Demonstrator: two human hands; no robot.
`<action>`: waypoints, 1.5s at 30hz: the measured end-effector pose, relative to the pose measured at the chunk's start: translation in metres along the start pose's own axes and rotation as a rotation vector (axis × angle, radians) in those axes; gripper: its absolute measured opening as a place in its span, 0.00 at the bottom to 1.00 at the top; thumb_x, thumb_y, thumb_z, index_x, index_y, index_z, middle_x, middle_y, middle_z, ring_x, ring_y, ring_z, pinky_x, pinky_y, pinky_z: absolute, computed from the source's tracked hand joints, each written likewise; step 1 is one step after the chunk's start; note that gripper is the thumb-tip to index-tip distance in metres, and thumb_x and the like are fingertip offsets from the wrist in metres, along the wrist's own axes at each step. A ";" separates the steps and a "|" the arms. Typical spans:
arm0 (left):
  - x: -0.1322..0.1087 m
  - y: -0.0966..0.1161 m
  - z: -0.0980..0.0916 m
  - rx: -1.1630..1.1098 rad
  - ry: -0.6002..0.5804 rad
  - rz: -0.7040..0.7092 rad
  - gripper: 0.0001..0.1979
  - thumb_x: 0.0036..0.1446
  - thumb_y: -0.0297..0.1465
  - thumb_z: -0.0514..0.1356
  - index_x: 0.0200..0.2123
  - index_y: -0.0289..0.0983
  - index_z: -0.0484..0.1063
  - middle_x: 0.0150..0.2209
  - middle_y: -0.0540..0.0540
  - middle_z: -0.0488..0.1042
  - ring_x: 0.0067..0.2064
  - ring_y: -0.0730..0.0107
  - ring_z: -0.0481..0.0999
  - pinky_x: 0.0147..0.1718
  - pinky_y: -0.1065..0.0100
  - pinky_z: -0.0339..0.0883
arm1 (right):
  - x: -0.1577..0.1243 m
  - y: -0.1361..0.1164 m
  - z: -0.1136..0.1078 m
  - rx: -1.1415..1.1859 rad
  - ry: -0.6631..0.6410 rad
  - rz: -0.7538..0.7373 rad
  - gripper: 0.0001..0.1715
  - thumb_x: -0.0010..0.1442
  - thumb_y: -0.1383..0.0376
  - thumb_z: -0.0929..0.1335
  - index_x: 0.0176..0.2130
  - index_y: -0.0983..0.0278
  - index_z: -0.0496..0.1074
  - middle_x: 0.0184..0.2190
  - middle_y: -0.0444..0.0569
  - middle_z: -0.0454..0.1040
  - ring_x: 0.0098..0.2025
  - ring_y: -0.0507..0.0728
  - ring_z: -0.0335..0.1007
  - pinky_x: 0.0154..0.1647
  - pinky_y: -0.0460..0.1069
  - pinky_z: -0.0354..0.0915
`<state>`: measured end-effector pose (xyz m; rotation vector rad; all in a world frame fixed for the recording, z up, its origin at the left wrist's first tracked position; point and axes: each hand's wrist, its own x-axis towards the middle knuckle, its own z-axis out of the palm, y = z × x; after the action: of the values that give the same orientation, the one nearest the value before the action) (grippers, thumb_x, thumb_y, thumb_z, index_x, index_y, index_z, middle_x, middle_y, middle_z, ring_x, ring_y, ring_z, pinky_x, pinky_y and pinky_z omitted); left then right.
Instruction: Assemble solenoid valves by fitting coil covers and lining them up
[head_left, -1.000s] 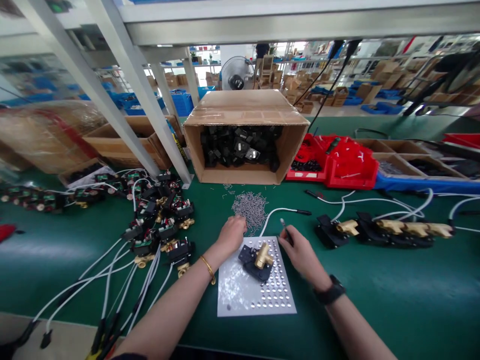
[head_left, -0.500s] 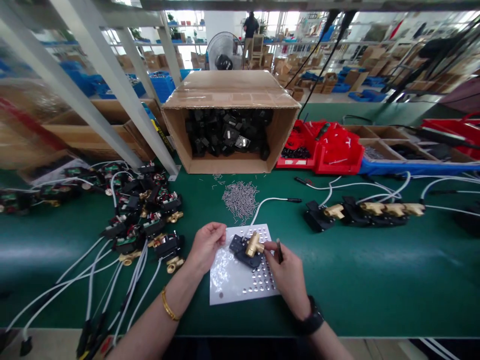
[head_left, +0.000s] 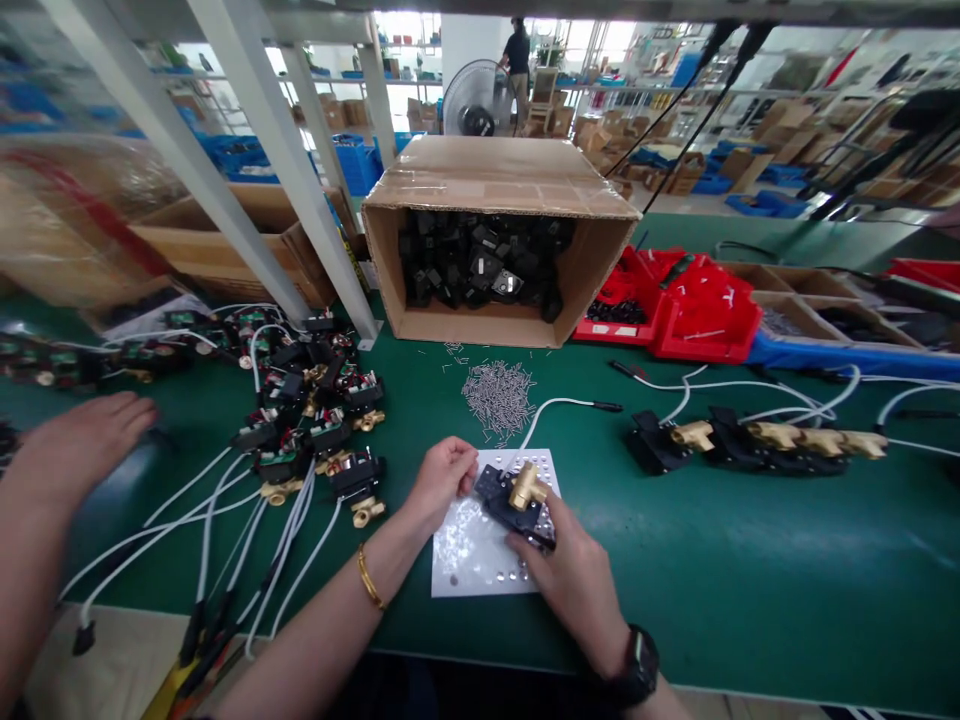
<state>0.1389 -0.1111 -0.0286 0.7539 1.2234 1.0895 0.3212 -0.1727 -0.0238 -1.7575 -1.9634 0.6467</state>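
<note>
A black valve body with a brass tee fitting point(head_left: 520, 495) lies on a white perforated plate point(head_left: 469, 555) near the table's front edge. My right hand point(head_left: 571, 575) is closed on the lower right side of this valve. My left hand point(head_left: 442, 478), fingers pinched together, touches the valve's left end; what it pinches is too small to name. A white cable point(head_left: 559, 408) runs from the valve to the back. A heap of small metal pins point(head_left: 499, 393) lies just behind the plate.
An open cardboard box point(head_left: 495, 250) of black parts lies on its side at the back. Wired valves point(head_left: 311, 420) pile up at the left, finished ones point(head_left: 757, 440) at the right. Red bins point(head_left: 679, 310) stand behind. Another person's hand point(head_left: 75, 440) reaches in at far left.
My left hand came back from the pin heap to the valve's left end. My right hand moved down onto the valve. Another person's hand has entered at the left.
</note>
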 end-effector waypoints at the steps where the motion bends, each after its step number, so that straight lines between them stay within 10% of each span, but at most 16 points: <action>1: 0.000 0.001 -0.001 0.013 -0.001 0.003 0.14 0.45 0.39 0.63 0.25 0.34 0.65 0.17 0.55 0.66 0.17 0.81 0.61 0.17 0.77 0.53 | 0.001 -0.001 0.000 0.010 -0.018 0.018 0.33 0.52 0.60 0.68 0.56 0.62 0.59 0.49 0.55 0.71 0.45 0.65 0.72 0.40 0.55 0.69; 8: 0.004 0.003 -0.001 0.149 -0.026 0.019 0.10 0.41 0.34 0.65 0.26 0.33 0.71 0.20 0.50 0.71 0.23 0.75 0.68 0.24 0.74 0.60 | 0.029 0.030 -0.039 0.308 -0.282 -0.073 0.32 0.51 0.62 0.69 0.55 0.62 0.63 0.51 0.52 0.70 0.48 0.62 0.69 0.46 0.55 0.65; 13: 0.006 -0.005 0.005 0.252 -0.113 0.015 0.06 0.43 0.31 0.62 0.24 0.33 0.71 0.19 0.51 0.70 0.20 0.76 0.67 0.21 0.74 0.58 | 0.084 0.045 -0.046 0.076 0.051 0.003 0.15 0.59 0.60 0.63 0.39 0.66 0.73 0.36 0.52 0.77 0.35 0.58 0.72 0.36 0.50 0.66; 20: 0.008 -0.012 0.003 0.442 -0.185 0.145 0.02 0.43 0.26 0.60 0.21 0.35 0.72 0.21 0.50 0.72 0.25 0.72 0.69 0.26 0.72 0.61 | 0.145 0.034 -0.014 -0.115 0.021 -0.066 0.08 0.56 0.67 0.66 0.39 0.62 0.72 0.39 0.49 0.73 0.41 0.57 0.69 0.41 0.49 0.61; 37: -0.009 -0.006 -0.018 0.850 -0.490 0.655 0.15 0.61 0.27 0.48 0.39 0.39 0.75 0.37 0.42 0.76 0.40 0.64 0.72 0.43 0.62 0.61 | 0.122 0.041 -0.019 -0.112 0.061 0.036 0.06 0.58 0.65 0.64 0.35 0.64 0.69 0.34 0.49 0.73 0.36 0.56 0.70 0.36 0.47 0.60; 45: 0.006 0.020 -0.006 1.093 -0.015 0.497 0.11 0.57 0.24 0.52 0.42 0.39 0.69 0.40 0.45 0.70 0.44 0.65 0.69 0.43 0.66 0.62 | 0.159 0.024 -0.008 -0.117 0.022 0.125 0.02 0.56 0.69 0.66 0.30 0.65 0.68 0.36 0.55 0.71 0.36 0.59 0.70 0.34 0.49 0.59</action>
<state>0.1283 -0.0991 -0.0138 1.9671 1.6502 0.7132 0.3278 -0.0117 -0.0307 -1.9613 -1.9238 0.5610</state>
